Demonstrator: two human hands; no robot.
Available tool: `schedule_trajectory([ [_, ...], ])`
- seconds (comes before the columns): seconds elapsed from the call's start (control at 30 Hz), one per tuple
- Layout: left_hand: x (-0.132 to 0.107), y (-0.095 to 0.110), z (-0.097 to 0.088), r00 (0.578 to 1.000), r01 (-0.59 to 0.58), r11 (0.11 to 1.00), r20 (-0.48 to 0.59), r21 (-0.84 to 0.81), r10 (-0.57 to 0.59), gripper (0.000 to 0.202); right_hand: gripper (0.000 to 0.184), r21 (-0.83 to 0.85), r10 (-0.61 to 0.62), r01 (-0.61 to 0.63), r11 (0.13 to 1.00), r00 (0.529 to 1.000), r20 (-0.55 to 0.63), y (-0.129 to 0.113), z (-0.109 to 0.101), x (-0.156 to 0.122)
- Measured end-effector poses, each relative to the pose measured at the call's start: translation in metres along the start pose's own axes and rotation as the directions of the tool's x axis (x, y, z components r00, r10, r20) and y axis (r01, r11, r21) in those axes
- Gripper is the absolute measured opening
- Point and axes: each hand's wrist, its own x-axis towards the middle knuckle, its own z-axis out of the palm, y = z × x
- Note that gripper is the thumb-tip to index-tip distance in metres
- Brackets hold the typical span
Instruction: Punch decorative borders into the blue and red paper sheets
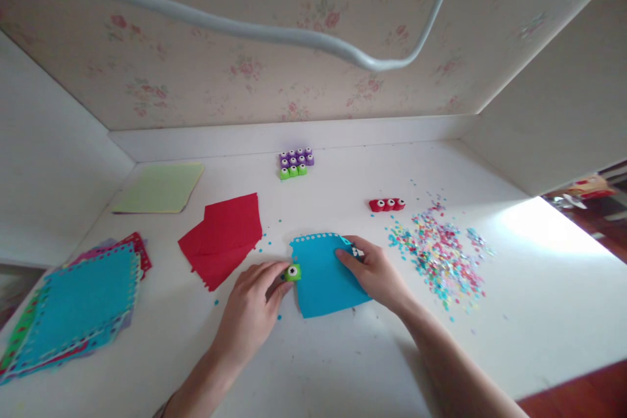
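Blue paper (321, 281) lies between my hands — right hand (375, 277) grasping and partly hiding its right edge, left hand (255, 294) pinching a green craft punch (292, 273) at its left. Red sheets (225, 235) lie left; scattered confetti (443, 248), right.

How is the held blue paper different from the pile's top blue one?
The held paper is gripped by the right hand; the pile paper rests on other papers. The held paper has holes along its far edge but a plain near edge; the pile paper has holes along several edges. Both are blue.
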Motion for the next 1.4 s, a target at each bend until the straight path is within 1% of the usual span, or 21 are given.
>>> schedule_trajectory([
  [0.07, 0.0, 0.001, 0.0, 0.999, -0.046, 0.998, 0.008, 0.034, 0.046, 0.026, 0.037, -0.167, -0.058, 0.049, 0.985, 0.997, -0.05, -0.001, 0.001, -0.002],
  [0.1, 0.0, 0.001, 0.0, 0.998, -0.056, 0.997, 0.008, 0.045, 0.056, 0.027, 0.039, -0.244, -0.111, 0.086, 0.966, 0.99, -0.09, -0.002, 0.002, -0.003],
  [0.13, -0.001, 0.0, 0.0, 0.998, -0.056, 0.997, 0.005, 0.049, 0.056, 0.029, 0.042, -0.319, -0.182, 0.131, 0.939, 0.974, -0.135, -0.003, 0.002, -0.005],
  [0.2, -0.001, -0.001, -0.001, 0.999, -0.034, 0.999, 0.005, 0.037, 0.034, 0.034, 0.047, -0.454, -0.356, 0.237, 0.859, 0.914, -0.196, -0.003, 0.001, -0.009],
  [0.23, -0.001, -0.001, -0.001, 1.0, -0.024, 0.999, 0.008, 0.03, 0.024, 0.035, 0.048, -0.505, -0.435, 0.294, 0.812, 0.881, -0.186, -0.003, 0.001, -0.012],
  [0.27, -0.001, -0.002, -0.001, 1.0, -0.015, 1.0, 0.012, 0.026, 0.015, 0.034, 0.047, -0.539, -0.493, 0.349, 0.766, 0.857, -0.146, -0.002, 0.002, -0.014],
  [0.33, -0.001, -0.002, -0.002, 1.0, -0.012, 0.999, 0.019, 0.034, 0.011, 0.031, 0.044, -0.562, -0.547, 0.447, 0.695, 0.837, -0.01, 0.001, 0.004, -0.017],
  [0.4, -0.001, -0.002, -0.001, 1.0, -0.02, 0.999, 0.02, 0.049, 0.019, 0.029, 0.043, -0.563, -0.549, 0.511, 0.649, 0.828, 0.118, 0.005, 0.009, -0.018],
  [0.43, -0.001, -0.002, -0.001, 0.999, -0.024, 0.998, 0.022, 0.054, 0.022, 0.028, 0.043, -0.569, -0.542, 0.526, 0.632, 0.825, 0.16, 0.007, 0.011, -0.019],
  [0.53, 0.0, 0.0, -0.002, 0.999, -0.032, 0.998, 0.044, 0.058, 0.029, 0.027, 0.043, -0.593, -0.513, 0.533, 0.604, 0.829, 0.223, 0.011, 0.016, -0.018],
  [0.67, 0.002, 0.001, -0.006, 0.996, -0.012, 0.999, 0.092, 0.051, 0.008, 0.027, 0.043, -0.598, -0.494, 0.527, 0.604, 0.836, 0.238, 0.012, 0.016, -0.016],
  [0.97, 0.002, -0.002, -0.007, 0.987, -0.013, 0.998, 0.159, 0.062, 0.003, 0.029, 0.047, -0.542, -0.479, 0.521, 0.66, 0.847, 0.23, 0.012, 0.014, -0.013],
  [1.23, 0.001, -0.002, -0.008, 0.986, -0.024, 0.998, 0.166, 0.065, 0.013, 0.03, 0.046, -0.597, -0.45, 0.521, 0.61, 0.848, 0.28, 0.013, 0.014, -0.013],
  [1.4, 0.002, -0.001, -0.008, 0.988, -0.015, 0.998, 0.157, 0.064, 0.005, 0.03, 0.045, -0.595, -0.457, 0.524, 0.61, 0.846, 0.276, 0.013, 0.014, -0.013],
])
